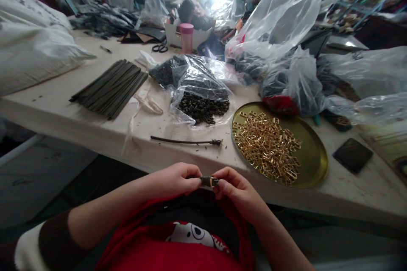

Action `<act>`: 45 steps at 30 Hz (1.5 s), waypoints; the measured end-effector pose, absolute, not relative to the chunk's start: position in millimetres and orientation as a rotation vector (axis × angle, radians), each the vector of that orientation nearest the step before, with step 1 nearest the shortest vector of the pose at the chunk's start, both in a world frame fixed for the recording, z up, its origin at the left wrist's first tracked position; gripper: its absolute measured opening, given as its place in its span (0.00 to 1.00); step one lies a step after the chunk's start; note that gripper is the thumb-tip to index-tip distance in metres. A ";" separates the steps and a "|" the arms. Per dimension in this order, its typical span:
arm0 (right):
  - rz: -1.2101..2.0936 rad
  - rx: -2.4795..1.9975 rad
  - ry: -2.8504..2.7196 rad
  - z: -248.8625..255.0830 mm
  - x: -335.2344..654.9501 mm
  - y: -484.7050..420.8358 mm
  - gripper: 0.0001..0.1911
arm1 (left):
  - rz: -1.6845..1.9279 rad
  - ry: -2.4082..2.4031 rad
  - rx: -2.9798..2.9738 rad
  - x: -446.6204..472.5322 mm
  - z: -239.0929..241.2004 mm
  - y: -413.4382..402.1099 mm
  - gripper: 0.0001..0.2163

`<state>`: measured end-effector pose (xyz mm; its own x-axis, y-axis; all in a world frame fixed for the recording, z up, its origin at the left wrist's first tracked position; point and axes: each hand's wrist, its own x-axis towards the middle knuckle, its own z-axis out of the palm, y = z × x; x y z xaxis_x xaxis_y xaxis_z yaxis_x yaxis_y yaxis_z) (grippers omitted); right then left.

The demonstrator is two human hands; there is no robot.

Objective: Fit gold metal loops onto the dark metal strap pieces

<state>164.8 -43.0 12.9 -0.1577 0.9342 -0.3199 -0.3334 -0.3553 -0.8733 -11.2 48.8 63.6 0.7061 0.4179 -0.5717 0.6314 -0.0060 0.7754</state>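
Note:
Both hands are closed on one short dark strap (pixel 206 181) with a gold-coloured buckle (pixel 211 182) around it, close in front of my body at the table's front edge. My left hand (pixel 186 179) pinches the strap on the left of the buckle. My right hand (pixel 231 186) pinches its other end, just right of the buckle; the fingertips hide part of it. Just beyond my hands lies a single dark strap (pixel 182 140) with a metal fitting at its right end. A round gold tray (pixel 313 159) to the right holds a heap of gold buckles (pixel 269 146).
A stack of dark strips (pixel 108 87) lies on the left of the table. Small black parts (pixel 203 108) spill from a clear plastic bag (pixel 200 76). Scissors (pixel 159 46), a pink-lidded bottle (pixel 186 38), a dark flat square (pixel 352 155) and a white sack (pixel 38 46) lie around. A person is behind plastic bags.

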 end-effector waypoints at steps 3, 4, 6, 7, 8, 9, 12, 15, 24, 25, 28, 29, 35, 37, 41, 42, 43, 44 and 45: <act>1.690 -1.144 -0.822 16.7 163.8 -49.3 0.09 | -0.230 0.822 1.610 -14.7 66.4 43.4 0.10; 1.682 -1.161 -0.841 18.4 163.1 -51.2 0.10 | -0.232 0.805 1.609 -15.9 67.4 41.5 0.10; 1.637 -1.218 -0.900 21.0 160.5 -55.0 0.11 | -0.225 0.773 1.613 -18.1 68.7 37.3 0.10; 1.604 -1.252 -0.937 21.2 158.5 -56.8 0.11 | -0.219 0.766 1.625 -18.8 68.8 34.9 0.10; 1.570 -1.282 -0.976 20.4 156.0 -58.5 0.11 | -0.213 0.772 1.648 -19.3 68.6 32.4 0.10; 1.541 -1.304 -1.014 18.7 153.3 -60.2 0.11 | -0.208 0.788 1.683 -19.5 68.0 29.9 0.10; 1.483 -1.319 -1.114 10.9 146.3 -64.2 0.10 | -0.205 0.852 1.833 -19.2 65.1 23.6 0.10; 1.396 -1.339 -1.235 6.4 146.0 -64.7 0.07 | -0.195 0.902 1.984 -19.6 62.8 21.0 0.10; 0.429 -1.393 -2.137 17.6 147.2 -44.7 0.18 | -0.040 0.833 2.091 -18.4 61.9 26.4 0.12; 0.374 -1.405 -2.186 17.4 147.2 -40.3 0.15 | -0.038 0.835 2.111 -17.9 62.3 29.5 0.12; 0.188 -1.432 -2.273 14.0 154.4 -19.1 0.12 | -0.004 0.847 2.230 -14.7 58.9 48.6 0.13; 0.115 -1.448 -2.275 11.7 159.1 -9.0 0.12 | 0.044 0.847 2.289 -12.3 54.9 58.4 0.13; -0.134 -1.662 -2.119 -21.2 183.6 57.2 0.13 | 0.242 0.994 2.679 13.7 6.2 120.5 0.13; -0.125 -1.648 -2.123 -38.3 184.8 70.0 0.16 | 0.246 1.013 2.717 16.0 -8.1 130.7 0.10; -0.225 -1.542 -2.112 -72.8 191.8 79.8 0.23 | 0.410 0.958 2.787 -11.4 -13.2 148.2 0.11; -0.261 -1.505 -2.107 -80.7 195.9 81.1 0.23 | 0.402 0.999 2.788 -25.3 -8.7 157.5 0.12; -0.283 -1.464 -2.117 -88.1 200.7 82.5 0.24 | 0.368 1.103 2.768 -41.3 -2.6 170.0 0.12; -0.297 -1.418 -2.145 -95.2 205.7 84.1 0.25 | 0.316 1.325 2.706 -58.5 4.3 185.6 0.12; -0.304 -1.395 -2.164 -101.8 210.6 85.7 0.26 | 0.247 1.613 2.584 -76.1 11.1 203.6 0.12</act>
